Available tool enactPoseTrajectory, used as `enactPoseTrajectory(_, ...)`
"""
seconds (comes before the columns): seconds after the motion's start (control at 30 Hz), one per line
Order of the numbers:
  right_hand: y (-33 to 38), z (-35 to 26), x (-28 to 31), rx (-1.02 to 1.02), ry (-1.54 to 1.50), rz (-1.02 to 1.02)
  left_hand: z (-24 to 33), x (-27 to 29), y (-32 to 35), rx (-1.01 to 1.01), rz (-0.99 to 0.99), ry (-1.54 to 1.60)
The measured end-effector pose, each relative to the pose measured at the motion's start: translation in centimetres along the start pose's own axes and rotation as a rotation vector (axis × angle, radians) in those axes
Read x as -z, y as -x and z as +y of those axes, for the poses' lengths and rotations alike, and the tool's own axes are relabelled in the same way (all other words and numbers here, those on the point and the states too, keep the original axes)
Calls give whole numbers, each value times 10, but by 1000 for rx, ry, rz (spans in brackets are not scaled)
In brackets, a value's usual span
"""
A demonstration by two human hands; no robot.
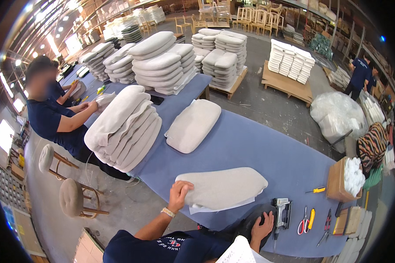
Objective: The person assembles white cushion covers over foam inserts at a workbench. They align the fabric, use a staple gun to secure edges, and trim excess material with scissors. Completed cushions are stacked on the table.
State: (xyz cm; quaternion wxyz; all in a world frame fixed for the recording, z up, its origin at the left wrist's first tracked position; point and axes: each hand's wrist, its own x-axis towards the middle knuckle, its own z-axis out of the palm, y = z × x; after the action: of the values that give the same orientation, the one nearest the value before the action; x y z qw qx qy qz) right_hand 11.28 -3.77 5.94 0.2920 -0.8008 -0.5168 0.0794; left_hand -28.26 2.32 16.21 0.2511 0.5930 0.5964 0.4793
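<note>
A light grey upholstered seat cushion (226, 187) lies on the blue-covered table right in front of me, white lining showing along its near edge. My left hand (180, 195), with a watch on the wrist, grips the cushion's left end, fingers curled over the edge. My right hand (262, 225) rests with fingers apart on dark cloth over my leg, holding nothing. Just right of it lies a staple gun (281, 214). Farther along are red-handled scissors (303, 225), a yellow utility knife (311, 218) and pliers (327, 222).
A second cushion (194, 126) lies farther back beside a tall cushion stack (123, 128). A yellow-handled screwdriver (316, 190) and a cardboard box (339, 179) of white stuffing stand at the right. A co-worker (52, 105) handles fabric at the left, behind two stools (71, 197).
</note>
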Motion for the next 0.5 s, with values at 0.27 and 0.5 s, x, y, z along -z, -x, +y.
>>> enactPoseTrajectory(0.27,1,-3,2,60,13,-66,-113,-50,114,332,99,-291)
enactPoseTrajectory(0.5,-3,7,0,94,-27,-47,-79,-52,45,172,175,-347)
